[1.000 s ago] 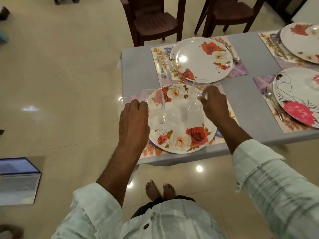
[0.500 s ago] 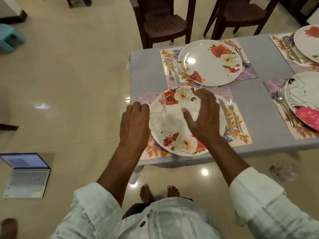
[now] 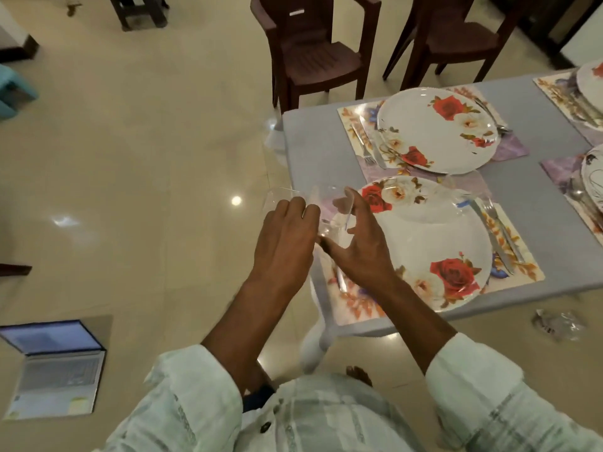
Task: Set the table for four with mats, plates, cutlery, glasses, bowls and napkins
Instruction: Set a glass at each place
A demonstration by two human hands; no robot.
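Note:
My left hand [image 3: 287, 236] grips clear glasses [image 3: 293, 199] just off the table's left corner. My right hand [image 3: 357, 246] has spread fingers against a clear glass [image 3: 337, 210] next to them, index finger raised and thumb below. Behind it a rose-patterned plate [image 3: 430, 246] lies on a floral mat [image 3: 518, 259], with a knife and fork [image 3: 497, 236] to its right. Another clear glass [image 3: 455, 199] stands at that plate's far edge. A second rose plate [image 3: 437, 128] sits on the far mat, with a fork and knife [image 3: 367, 143] on its left.
The grey table [image 3: 538, 203] carries two more place settings [image 3: 590, 177] at the right edge. Two brown chairs [image 3: 313, 57] stand beyond it. On the floor are an open laptop [image 3: 55, 367] at left and crumpled clear wrapping [image 3: 558, 324] at right.
My right hand left a clear glass at the near plate's far edge and came back left to the glasses in my left hand. The view shifted left.

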